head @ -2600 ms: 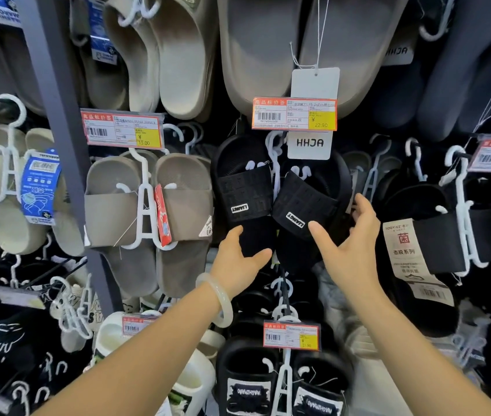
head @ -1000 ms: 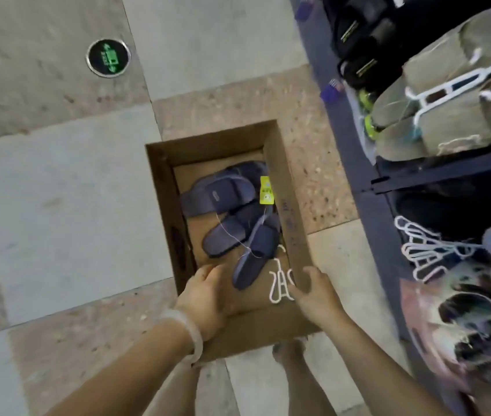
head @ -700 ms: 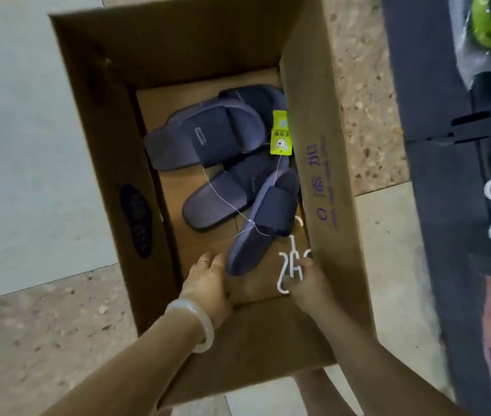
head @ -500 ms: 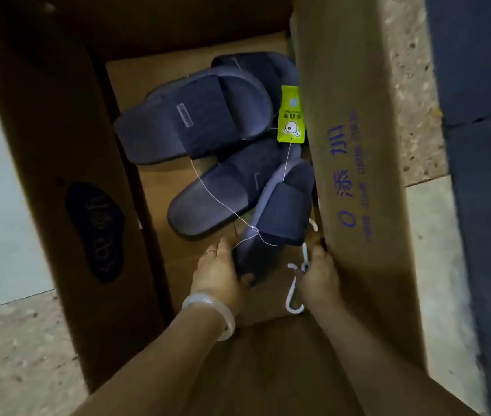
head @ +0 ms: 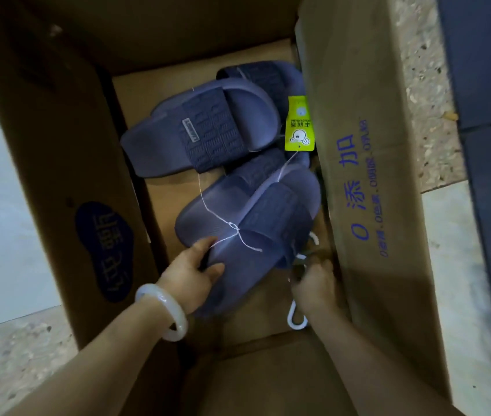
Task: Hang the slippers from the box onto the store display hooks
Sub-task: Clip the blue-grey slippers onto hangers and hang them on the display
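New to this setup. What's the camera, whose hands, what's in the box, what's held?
There is no robot here: a person works with bare hands. The single picture comes from a camera on their head, looking down into a cardboard box on the floor. Inside lie navy slippers; a yellow-green tag hangs on a thin white string. The left hand, with a pale bangle on its wrist, grips the near slipper at its heel end. The right hand holds a white hanger beside that slipper. Another slipper lies farther back, untouched.

Head view, close, down into box [head: 367,163]
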The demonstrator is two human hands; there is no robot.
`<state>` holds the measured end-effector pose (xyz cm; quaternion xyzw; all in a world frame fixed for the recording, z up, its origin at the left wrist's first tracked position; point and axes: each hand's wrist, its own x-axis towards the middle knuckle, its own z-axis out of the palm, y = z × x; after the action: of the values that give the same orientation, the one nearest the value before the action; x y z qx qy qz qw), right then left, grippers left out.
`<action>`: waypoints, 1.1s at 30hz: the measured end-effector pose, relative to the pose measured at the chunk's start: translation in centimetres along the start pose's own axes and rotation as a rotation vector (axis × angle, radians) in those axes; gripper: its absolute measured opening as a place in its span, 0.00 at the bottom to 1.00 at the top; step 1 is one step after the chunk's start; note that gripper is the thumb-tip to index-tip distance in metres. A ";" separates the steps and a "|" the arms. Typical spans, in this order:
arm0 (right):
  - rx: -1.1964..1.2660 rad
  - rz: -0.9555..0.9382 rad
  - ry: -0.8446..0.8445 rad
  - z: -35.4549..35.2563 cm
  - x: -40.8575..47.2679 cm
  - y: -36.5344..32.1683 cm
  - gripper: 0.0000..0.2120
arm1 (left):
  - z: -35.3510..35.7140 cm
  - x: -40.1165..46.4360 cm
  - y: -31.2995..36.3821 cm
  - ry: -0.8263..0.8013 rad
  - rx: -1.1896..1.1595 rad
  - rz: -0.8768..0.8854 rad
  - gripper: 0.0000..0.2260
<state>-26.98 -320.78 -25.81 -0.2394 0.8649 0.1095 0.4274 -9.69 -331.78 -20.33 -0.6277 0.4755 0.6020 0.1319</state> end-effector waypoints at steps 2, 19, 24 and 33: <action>0.033 0.017 0.033 0.0 0.7 -0.7 0.20 | -1.9 0.6 0.5 0.044 -0.092 -0.009 0.19; 0.549 -0.125 -0.002 -1.7 -2.0 -1.2 0.13 | -1.5 4.1 2.3 0.153 0.443 -0.029 0.24; 0.994 -0.193 -0.087 -3.1 -6.0 -4.3 0.08 | -2.3 3.3 3.9 0.136 0.474 -0.018 0.21; 1.200 -0.033 0.031 -2.4 -7.0 -10.4 0.08 | -5.9 5.2 10.5 0.222 -0.811 0.020 0.20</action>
<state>-19.72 -328.41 -18.60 0.0290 0.7780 -0.4083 0.4767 -14.79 -343.78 -19.23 -0.6852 0.2176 0.6704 -0.1837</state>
